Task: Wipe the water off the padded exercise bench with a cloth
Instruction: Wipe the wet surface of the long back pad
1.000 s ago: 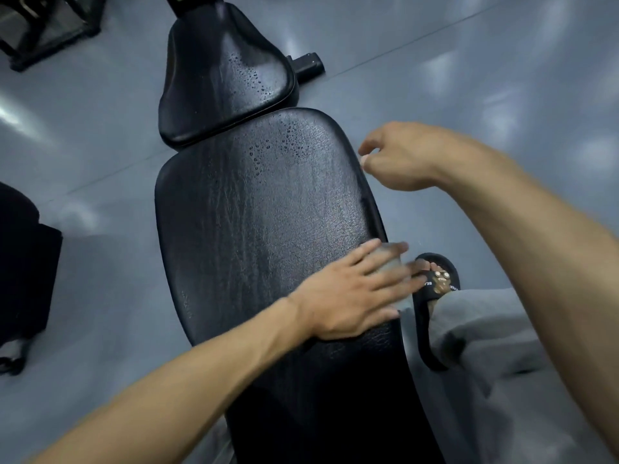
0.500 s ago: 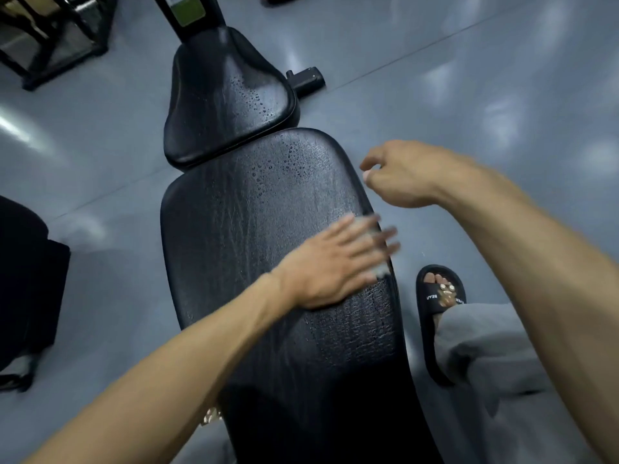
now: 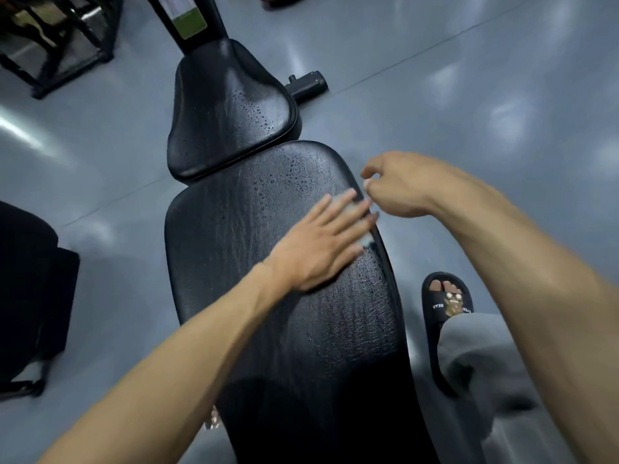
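— Where's your cloth (image 3: pixel 355 218)?
— Mostly hidden under your left hand (image 3: pixel 320 245), whose straight, spread fingers press it flat near the right edge of the bench pad (image 3: pixel 241 262); only pale, blurred bits show.
— And your right hand (image 3: pixel 407 185)?
— It hovers just off that edge, fingers loosely curled, holding nothing. Droplets (image 3: pixel 284 177) bead beyond.

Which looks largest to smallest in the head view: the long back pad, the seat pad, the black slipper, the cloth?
1. Long back pad, though nearness to the camera enlarges it.
2. Seat pad, farther away.
3. Black slipper, partly covered by a trouser leg.
4. Cloth, mostly hidden under the left hand.
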Available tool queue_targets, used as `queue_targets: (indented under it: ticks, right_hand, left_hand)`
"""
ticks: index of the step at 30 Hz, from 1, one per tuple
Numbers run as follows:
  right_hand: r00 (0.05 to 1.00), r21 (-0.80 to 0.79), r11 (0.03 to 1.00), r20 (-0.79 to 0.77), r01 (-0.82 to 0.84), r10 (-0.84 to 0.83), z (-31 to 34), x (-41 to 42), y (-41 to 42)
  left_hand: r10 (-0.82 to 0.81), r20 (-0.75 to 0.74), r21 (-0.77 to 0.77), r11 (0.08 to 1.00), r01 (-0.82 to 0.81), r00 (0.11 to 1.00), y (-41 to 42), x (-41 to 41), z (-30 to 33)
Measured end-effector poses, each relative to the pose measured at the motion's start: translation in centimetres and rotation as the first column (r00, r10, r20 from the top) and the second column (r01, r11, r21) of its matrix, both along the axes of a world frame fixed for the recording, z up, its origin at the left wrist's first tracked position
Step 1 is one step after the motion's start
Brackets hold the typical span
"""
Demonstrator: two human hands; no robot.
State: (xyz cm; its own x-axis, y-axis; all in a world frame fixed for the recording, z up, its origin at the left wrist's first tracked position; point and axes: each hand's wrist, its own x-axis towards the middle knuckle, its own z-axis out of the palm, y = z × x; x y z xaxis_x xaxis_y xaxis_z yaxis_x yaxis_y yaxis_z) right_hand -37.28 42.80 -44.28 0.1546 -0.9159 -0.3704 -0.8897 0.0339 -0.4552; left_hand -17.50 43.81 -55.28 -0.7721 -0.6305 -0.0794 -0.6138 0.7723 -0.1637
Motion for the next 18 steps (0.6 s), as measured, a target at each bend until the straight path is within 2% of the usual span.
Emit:
queue_targets:
  ticks: [2, 4, 5, 8, 10, 16, 18]
  right_hand:
    - [1.0, -0.008, 1.0, 0.017, 0.005, -0.005, 0.0, -0.1, -0.1]
    - [1.0, -0.005, 1.0, 0.023, 0.017, -0.017, -0.2, -0.3, -0.3]
    - [0.999, 0.004, 1.0, 0.025, 0.024, -0.024, -0.4, -0.4, -0.4]
    - [0.999, 0.032, 0.999, 0.014, 0.029, -0.029, -0.8, -0.8, -0.7]
    - [0.999, 0.031, 0.999, 0.015, 0.031, -0.031, -1.0, -1.0, -0.9]
    - [0.999, 0.039, 0.999, 0.024, 0.031, -0.032, -1.2, -0.9, -1.5]
    - [0.999, 0.035, 0.999, 0.038, 0.037, -0.038, -1.4, -0.9, -1.6]
  left_hand:
    - [0.167, -0.066, 0.006, 0.986, -0.167, 0.984, -1.5, -0.7, 0.1]
    - [0.249, -0.104, -0.005, 0.968, -0.25, 0.963, -0.6, -2.4, -0.4]
    - [0.227, -0.103, -0.015, 0.973, -0.23, 0.968, 0.5, -2.9, -0.8]
    - [0.036, -0.026, -0.018, 0.999, -0.036, 0.999, 3.5, -2.1, -1.0]
    - [-0.004, -0.018, -0.024, 1.0, 0.004, 1.0, 3.9, -1.1, -0.4]
    - [0.142, -0.193, -0.065, 0.985, -0.157, 0.971, 5.7, -0.2, -0.4]
    - [0.143, -0.182, -0.061, 0.986, -0.156, 0.973, 6.5, -0.3, -1.1]
